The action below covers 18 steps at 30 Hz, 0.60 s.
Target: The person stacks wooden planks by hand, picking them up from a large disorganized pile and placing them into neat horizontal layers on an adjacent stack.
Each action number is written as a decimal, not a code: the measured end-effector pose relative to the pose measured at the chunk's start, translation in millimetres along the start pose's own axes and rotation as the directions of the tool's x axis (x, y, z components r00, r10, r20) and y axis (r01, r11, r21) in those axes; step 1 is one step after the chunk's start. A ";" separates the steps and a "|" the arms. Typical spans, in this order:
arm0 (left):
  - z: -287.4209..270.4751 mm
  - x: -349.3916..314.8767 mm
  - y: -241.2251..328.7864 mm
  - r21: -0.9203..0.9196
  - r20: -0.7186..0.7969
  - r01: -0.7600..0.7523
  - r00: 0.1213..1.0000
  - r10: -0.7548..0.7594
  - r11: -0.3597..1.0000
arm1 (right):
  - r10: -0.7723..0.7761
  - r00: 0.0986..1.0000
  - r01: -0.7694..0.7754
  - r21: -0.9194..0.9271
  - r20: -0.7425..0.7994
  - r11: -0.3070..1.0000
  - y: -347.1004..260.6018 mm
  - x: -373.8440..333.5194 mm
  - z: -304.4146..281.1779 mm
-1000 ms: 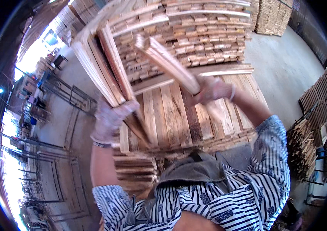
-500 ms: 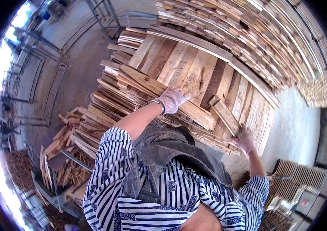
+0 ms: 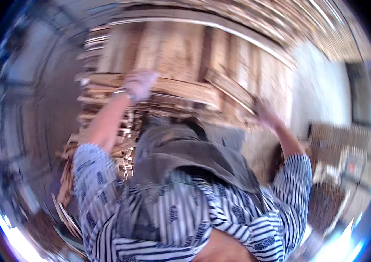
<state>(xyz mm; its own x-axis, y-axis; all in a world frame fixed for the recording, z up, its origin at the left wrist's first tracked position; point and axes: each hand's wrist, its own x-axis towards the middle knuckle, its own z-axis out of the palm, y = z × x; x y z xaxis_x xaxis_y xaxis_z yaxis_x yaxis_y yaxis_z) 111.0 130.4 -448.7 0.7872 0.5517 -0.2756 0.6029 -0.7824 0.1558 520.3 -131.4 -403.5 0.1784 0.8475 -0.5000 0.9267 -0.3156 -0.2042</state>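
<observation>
Across the near side of a stack of wooden boards (image 3: 168, 48), a long board (image 3: 185, 88) lies roughly crosswise. My left hand (image 3: 139, 85), in a pale glove, is on top of this board; motion blur hides how its fingers are set. A shorter, narrow board (image 3: 231, 89) slants over the right part of the stack. My gloved right hand (image 3: 267, 114) has hold of its near right end, while the other end points up and left, close to the end of the long board.
Thick timber piles (image 3: 255, 22) stand beyond the stack. Loose wood pieces (image 3: 65, 183) lie low on the left. On the right are pale floor (image 3: 318, 87) and a ridged stack (image 3: 338, 133). A grey apron (image 3: 172, 148) hangs between my arms.
The whole view has swung, so the stack appears turned and farther left and up. Both hands stay at their boards, and my right hand keeps hold of the short one.
</observation>
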 end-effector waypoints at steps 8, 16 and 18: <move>-6.8 -4.0 4.3 0.169 0.207 0.136 0.963 -0.170 0.976 | 0.134 0.990 -0.108 -0.350 0.052 0.930 55.0 -19.8 -23.4; -13.1 5.0 15.6 0.227 0.259 0.146 0.944 -0.204 0.963 | 0.082 0.979 0.008 -0.435 0.187 0.900 19.3 26.3 4.2; -7.4 3.8 7.9 0.236 0.234 0.136 0.953 -0.192 0.962 | 0.062 0.978 0.031 -0.432 0.199 0.901 17.6 26.6 -5.4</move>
<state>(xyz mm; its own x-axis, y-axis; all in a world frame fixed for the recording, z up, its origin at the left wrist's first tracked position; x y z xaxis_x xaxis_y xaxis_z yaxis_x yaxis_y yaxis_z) 119.7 128.5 -441.5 0.6044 0.6085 -0.5142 0.6564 -0.7461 -0.1113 543.1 -112.0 -415.9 0.1663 0.7240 -0.6695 0.9836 -0.0737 0.1646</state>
